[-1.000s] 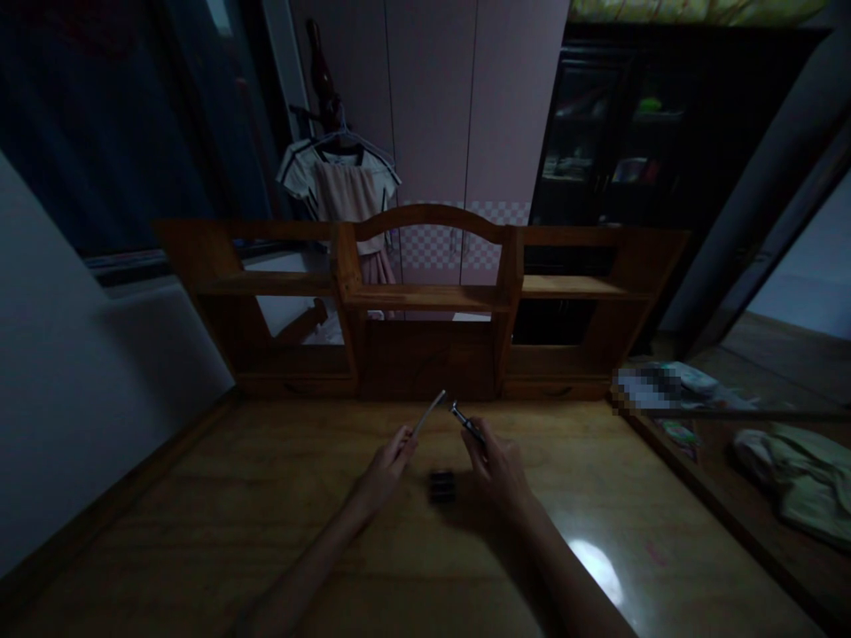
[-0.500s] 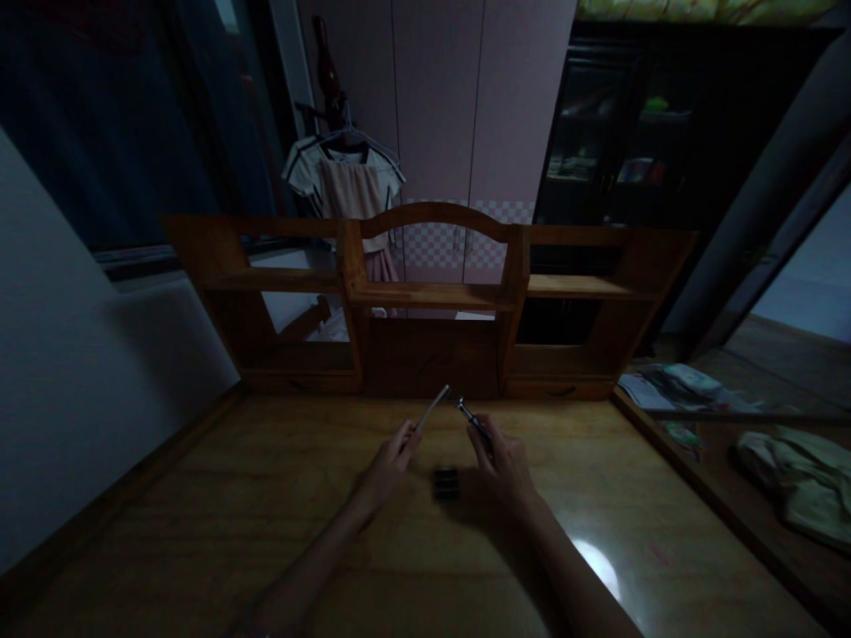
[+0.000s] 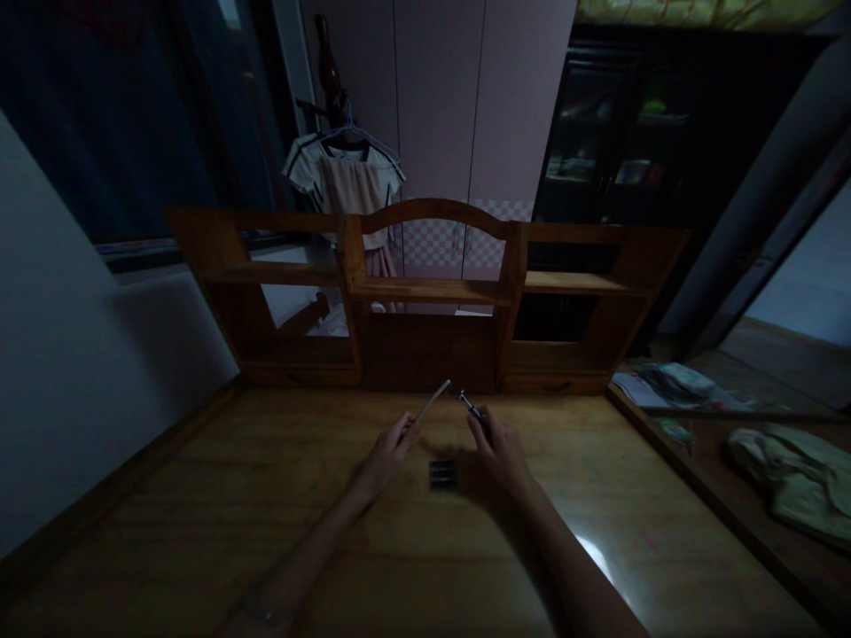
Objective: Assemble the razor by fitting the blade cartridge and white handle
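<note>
My left hand (image 3: 397, 440) is closed around the lower end of a thin, light-coloured stick (image 3: 433, 399), which slants up to the right. A small tool with a metal head and dark handle (image 3: 473, 410) is gripped in my right hand (image 3: 497, 443), its head pointing up and left. The tips of stick and tool are near each other with a small gap between them. Below and between my hands, a small dark slotted object (image 3: 442, 474) lies on the wooden table (image 3: 372, 567).
Along the table's back edge stands a wooden shelf unit (image 3: 432, 291). Clothes (image 3: 352, 182) hang behind it. A raised wooden rim (image 3: 691, 483) runs along the right side, with a light cloth bag (image 3: 791, 483) and papers (image 3: 642, 390) beyond it.
The view has shifted slightly. My hands still hold the stick and the tool, and the tool's head has risen a little. The dark object appears slightly higher and further left.
</note>
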Demonstrator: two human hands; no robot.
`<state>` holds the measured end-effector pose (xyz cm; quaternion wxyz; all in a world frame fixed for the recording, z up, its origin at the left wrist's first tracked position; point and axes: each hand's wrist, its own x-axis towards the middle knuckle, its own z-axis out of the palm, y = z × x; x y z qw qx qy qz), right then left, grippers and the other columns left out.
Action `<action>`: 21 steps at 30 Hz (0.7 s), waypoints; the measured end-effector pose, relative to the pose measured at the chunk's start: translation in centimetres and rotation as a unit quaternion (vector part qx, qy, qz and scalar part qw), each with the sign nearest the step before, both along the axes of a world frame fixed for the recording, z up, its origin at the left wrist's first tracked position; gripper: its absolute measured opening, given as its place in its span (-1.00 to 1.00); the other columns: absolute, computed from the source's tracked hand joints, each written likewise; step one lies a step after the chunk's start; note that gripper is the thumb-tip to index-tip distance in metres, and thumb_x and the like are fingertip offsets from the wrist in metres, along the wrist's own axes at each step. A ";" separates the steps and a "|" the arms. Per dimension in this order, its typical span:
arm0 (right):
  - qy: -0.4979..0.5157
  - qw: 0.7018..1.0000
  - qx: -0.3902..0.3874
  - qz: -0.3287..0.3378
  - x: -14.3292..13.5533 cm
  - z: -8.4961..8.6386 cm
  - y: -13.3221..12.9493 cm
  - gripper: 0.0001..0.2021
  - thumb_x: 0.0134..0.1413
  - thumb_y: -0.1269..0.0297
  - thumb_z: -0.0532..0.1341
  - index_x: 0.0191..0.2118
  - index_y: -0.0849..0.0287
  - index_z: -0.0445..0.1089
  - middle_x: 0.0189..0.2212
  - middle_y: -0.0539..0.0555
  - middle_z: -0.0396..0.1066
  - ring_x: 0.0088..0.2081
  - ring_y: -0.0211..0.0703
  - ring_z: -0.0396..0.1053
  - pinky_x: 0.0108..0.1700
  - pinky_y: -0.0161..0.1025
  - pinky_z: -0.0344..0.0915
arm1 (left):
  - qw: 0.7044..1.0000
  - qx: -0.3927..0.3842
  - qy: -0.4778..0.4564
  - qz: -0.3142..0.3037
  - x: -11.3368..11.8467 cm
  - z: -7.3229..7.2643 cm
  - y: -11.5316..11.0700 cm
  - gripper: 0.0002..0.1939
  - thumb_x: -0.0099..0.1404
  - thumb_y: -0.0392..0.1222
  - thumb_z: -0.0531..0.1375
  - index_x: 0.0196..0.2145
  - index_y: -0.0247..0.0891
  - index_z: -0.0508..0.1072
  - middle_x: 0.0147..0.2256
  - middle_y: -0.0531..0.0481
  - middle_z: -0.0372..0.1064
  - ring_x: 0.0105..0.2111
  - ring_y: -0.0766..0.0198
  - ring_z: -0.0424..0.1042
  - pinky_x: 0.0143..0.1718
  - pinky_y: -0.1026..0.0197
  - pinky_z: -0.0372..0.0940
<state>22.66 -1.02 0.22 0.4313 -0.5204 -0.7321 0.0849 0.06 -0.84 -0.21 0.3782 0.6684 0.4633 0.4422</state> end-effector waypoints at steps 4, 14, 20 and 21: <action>0.008 1.000 -0.005 -0.003 0.2 -0.3 0.1 -0.73 0.24 0.08 -0.05 -0.23 0.15 0.26 -0.53 0.02 0.37 -0.51 -0.18 0.35 -0.47 -0.32 0.10 | 1.000 0.008 -0.008 0.006 0.0 0.0 -0.1 -0.66 0.29 0.06 -0.02 -0.20 -0.26 0.31 -0.29 -0.05 0.31 -0.31 0.26 0.31 -0.32 0.29 0.21; 0.000 1.000 -0.018 0.004 0.0 -0.6 0.2 -0.69 0.21 0.02 -0.06 -0.27 0.15 0.25 -0.55 -0.02 0.33 -0.51 -0.21 0.31 -0.48 -0.34 0.08 | 0.999 0.027 0.037 0.000 0.0 0.2 -0.3 -0.68 0.30 0.05 -0.02 -0.25 -0.26 0.32 -0.40 0.02 0.29 -0.41 0.30 0.26 -0.37 0.30 0.15; 0.001 0.999 -0.026 0.023 0.0 -0.4 0.0 -0.71 0.22 0.04 -0.06 -0.31 0.14 0.23 -0.56 -0.05 0.31 -0.54 -0.24 0.29 -0.48 -0.35 0.08 | 0.998 0.039 0.041 -0.002 0.4 0.4 -0.5 -0.66 0.29 0.08 -0.02 -0.31 -0.26 0.32 -0.40 0.03 0.29 -0.38 0.27 0.28 -0.33 0.29 0.17; 0.001 0.999 -0.026 0.022 -0.1 -0.3 0.0 -0.71 0.22 0.04 -0.06 -0.31 0.13 0.23 -0.56 -0.05 0.32 -0.54 -0.24 0.29 -0.48 -0.35 0.07 | 0.998 0.037 0.042 0.002 0.4 0.5 -0.5 -0.65 0.29 0.08 -0.02 -0.30 -0.26 0.33 -0.39 0.02 0.31 -0.37 0.26 0.29 -0.33 0.29 0.17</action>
